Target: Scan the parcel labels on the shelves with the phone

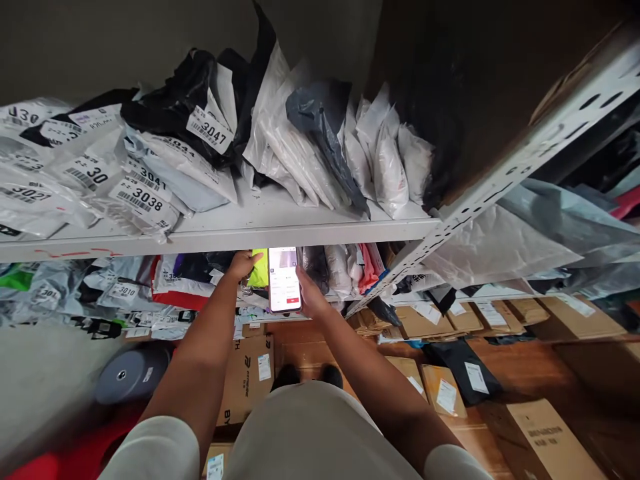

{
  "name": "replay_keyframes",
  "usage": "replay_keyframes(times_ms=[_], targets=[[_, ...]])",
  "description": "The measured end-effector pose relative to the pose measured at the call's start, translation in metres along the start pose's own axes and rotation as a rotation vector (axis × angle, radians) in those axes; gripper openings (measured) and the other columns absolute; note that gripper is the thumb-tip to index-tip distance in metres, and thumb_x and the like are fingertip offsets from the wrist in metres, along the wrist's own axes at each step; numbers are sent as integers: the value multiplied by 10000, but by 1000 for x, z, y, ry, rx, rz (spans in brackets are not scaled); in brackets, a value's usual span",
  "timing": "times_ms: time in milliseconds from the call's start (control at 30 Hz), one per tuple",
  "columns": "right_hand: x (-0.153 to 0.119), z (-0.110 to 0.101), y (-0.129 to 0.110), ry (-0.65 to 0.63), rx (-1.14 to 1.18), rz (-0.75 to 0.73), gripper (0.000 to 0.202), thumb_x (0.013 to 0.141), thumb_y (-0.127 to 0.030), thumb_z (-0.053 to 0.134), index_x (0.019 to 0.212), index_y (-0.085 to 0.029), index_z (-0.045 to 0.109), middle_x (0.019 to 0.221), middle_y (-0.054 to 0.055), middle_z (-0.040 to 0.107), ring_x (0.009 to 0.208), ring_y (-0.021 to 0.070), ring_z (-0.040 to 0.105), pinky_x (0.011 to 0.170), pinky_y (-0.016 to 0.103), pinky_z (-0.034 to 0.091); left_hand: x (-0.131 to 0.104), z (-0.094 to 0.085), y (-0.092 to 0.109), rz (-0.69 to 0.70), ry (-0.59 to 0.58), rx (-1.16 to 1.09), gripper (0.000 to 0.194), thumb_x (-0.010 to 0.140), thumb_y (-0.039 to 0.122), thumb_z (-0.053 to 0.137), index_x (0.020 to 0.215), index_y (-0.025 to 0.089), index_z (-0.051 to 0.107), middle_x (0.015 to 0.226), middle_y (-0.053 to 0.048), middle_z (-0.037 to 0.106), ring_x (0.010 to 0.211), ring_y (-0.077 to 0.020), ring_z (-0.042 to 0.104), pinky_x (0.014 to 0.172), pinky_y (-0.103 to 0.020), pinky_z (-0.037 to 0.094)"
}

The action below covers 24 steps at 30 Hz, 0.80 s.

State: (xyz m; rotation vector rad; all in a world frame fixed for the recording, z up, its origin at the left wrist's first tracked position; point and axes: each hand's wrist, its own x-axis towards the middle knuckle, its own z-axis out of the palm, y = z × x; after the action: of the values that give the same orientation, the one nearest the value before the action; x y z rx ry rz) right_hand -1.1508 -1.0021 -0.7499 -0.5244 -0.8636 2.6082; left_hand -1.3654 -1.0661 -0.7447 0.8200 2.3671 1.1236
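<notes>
A smartphone [284, 283] with a lit screen stands upright in my right hand [311, 293], whose fingers are wrapped around its right side. To its left, my left hand [243, 265] is closed on the edge of a bright yellow-green parcel bag [259, 269] on the lower shelf, its thumb pointing right across it. Part of that bag is hidden behind the phone. Grey and white parcel bags [338, 267] stand just right of the phone, and a pink one [367, 268] is farther right.
An upper shelf [300, 233] above my hands carries several labelled parcel bags [145, 197]. A perforated metal post [480, 180] slants along the right. Cardboard boxes [245, 380] and flat parcels [445, 393] lie on the floor, with a grey round container [125, 375] at left.
</notes>
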Motion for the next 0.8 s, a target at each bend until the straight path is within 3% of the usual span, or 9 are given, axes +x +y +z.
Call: replay_keyframes(times_ms=[167, 400, 800], targets=[[13, 7, -8, 17, -14, -26, 464, 822, -585, 638, 1146, -261, 568, 1112, 57, 769, 1096, 278, 708, 932, 490, 588, -8, -5, -2, -110, -22, -104, 574, 507, 725, 655, 613, 163, 606, 595, -69, 645, 599, -216, 599, 570, -317, 465], [19, 10, -12, -1, -29, -32, 458, 798, -589, 654, 1110, -260, 594, 1179, 55, 747, 1179, 293, 662, 973, 513, 561, -8, -5, -3, -143, 22, -41, 431, 534, 598, 679, 535, 184, 559, 491, -4, 540, 505, -150, 488, 479, -257, 340], [23, 4, -9, -24, -35, 1, 655, 754, -661, 664, 1245, -249, 531, 1265, 99, 700, 1155, 312, 674, 917, 540, 589, -10, -5, 0, -126, 25, 15, 381, 609, 541, 619, 503, 190, 516, 509, -7, 535, 504, -139, 468, 469, -251, 334]])
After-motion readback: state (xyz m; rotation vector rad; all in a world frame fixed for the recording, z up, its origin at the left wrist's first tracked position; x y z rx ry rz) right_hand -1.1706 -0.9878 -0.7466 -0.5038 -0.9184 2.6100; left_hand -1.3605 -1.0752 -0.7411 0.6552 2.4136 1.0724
